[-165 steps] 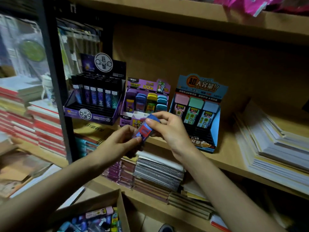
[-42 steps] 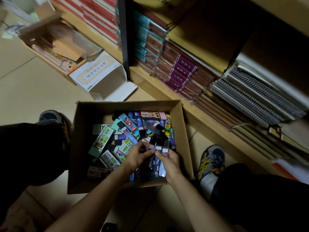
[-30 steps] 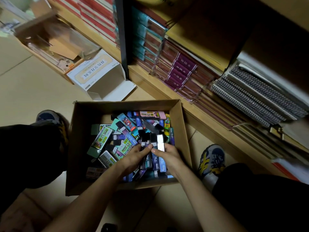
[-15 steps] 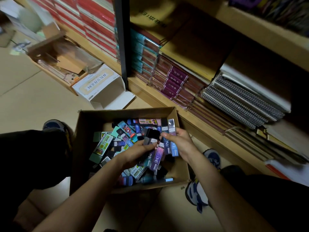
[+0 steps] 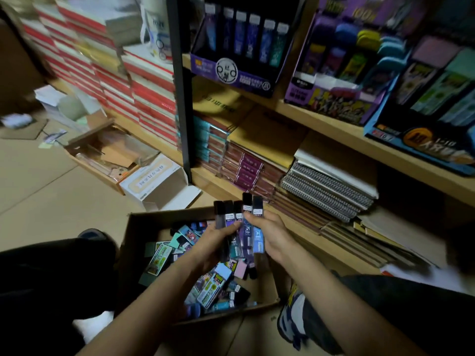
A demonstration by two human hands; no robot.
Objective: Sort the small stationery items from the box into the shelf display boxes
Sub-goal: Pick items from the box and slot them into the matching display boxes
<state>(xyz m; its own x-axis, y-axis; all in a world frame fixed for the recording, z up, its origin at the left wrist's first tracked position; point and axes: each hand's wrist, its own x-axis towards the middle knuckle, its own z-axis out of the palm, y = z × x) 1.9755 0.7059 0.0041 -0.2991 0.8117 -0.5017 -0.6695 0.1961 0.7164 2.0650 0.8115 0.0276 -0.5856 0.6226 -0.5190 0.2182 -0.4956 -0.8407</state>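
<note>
A cardboard box point(image 5: 138, 227) on the floor holds several small colourful stationery packs point(image 5: 210, 283). Above it I hold a fan of slim lead-refill cases point(image 5: 241, 222), dark-capped with purple and blue bodies. My left hand point(image 5: 218, 240) grips the left ones from below and my right hand point(image 5: 270, 235) pinches the right ones. On the shelf above stand three display boxes: a dark purple one point(image 5: 231, 75) with matching slim cases, a violet one point(image 5: 334, 98) with rounded cases, and a blue one point(image 5: 424, 147) at the right.
Stacks of notebooks point(image 5: 321, 191) fill the lower shelf beside the box. Red-spined book piles point(image 5: 144, 98) stand left of a black shelf post point(image 5: 180, 86). An open white carton point(image 5: 164, 186) lies on the floor. My shoe point(image 5: 293, 319) rests by the box's right corner.
Both hands lifted the bunch of slim cases up out of the box, fanned upright. My view tilted up, bringing the shelf display boxes into sight.
</note>
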